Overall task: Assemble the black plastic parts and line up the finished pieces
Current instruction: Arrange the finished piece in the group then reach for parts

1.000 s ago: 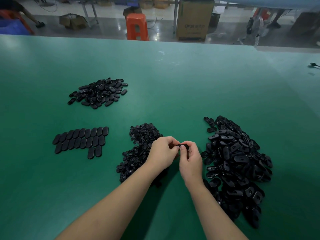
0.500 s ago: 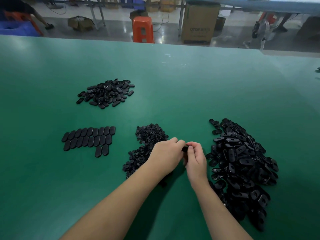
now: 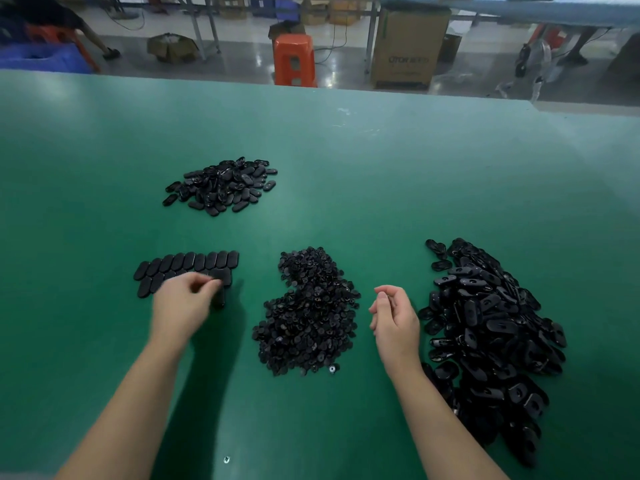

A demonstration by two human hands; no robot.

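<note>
A factory assembly floor is indicated by the long green counter [image 3: 381, 150] heaped with black plastic parts [image 3: 485, 323], with cardboard boxes [image 3: 410, 46] and an orange stool [image 3: 294, 58] seen beyond.

Forearms [image 3: 138, 393] bare; no sleeves, apparently no rings on fingers [image 3: 382, 299].

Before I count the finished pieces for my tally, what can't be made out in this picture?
Head view only:
- Lined-up finished pieces: the left hand covers part of the near rows, so no full count.
- The piece at the left hand's fingertips: blurred by motion; held or already set down, I cannot tell.
- Right hand: fingers loosely curled; nothing seen in it, but the palm is turned away.
- Large pile of shells: its near end fades into shadow.
</note>
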